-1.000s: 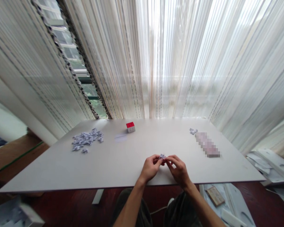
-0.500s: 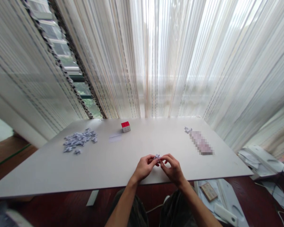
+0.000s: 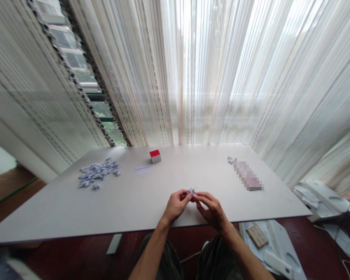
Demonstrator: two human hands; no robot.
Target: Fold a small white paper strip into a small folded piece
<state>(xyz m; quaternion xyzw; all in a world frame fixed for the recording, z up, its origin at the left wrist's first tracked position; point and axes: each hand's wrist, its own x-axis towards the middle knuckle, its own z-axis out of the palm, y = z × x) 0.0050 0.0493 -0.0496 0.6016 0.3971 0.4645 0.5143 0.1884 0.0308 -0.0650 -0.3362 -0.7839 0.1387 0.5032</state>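
Observation:
Over the near edge of the white table (image 3: 134, 202), my left hand (image 3: 175, 205) and my right hand (image 3: 211, 210) meet fingertip to fingertip. Both pinch one small folded piece of pale blue-white paper (image 3: 191, 191), held just above the tabletop. A pile of several similar folded paper pieces (image 3: 97, 172) lies at the far left of the table. A few more folded pieces (image 3: 231, 159) sit at the far right, beside a blurred pinkish stack (image 3: 247, 175).
A small cube with a red top (image 3: 155, 156) stands at the back middle, with a flat pale slip (image 3: 142, 169) lying near it. Striped sheer curtains hang behind the table. White sheets and a small brown board (image 3: 256, 236) lie on the dark floor at the right.
The view shifted slightly right at first, then held. My hands stay together on the paper piece, and the fingers have turned it a little and lifted it slightly.

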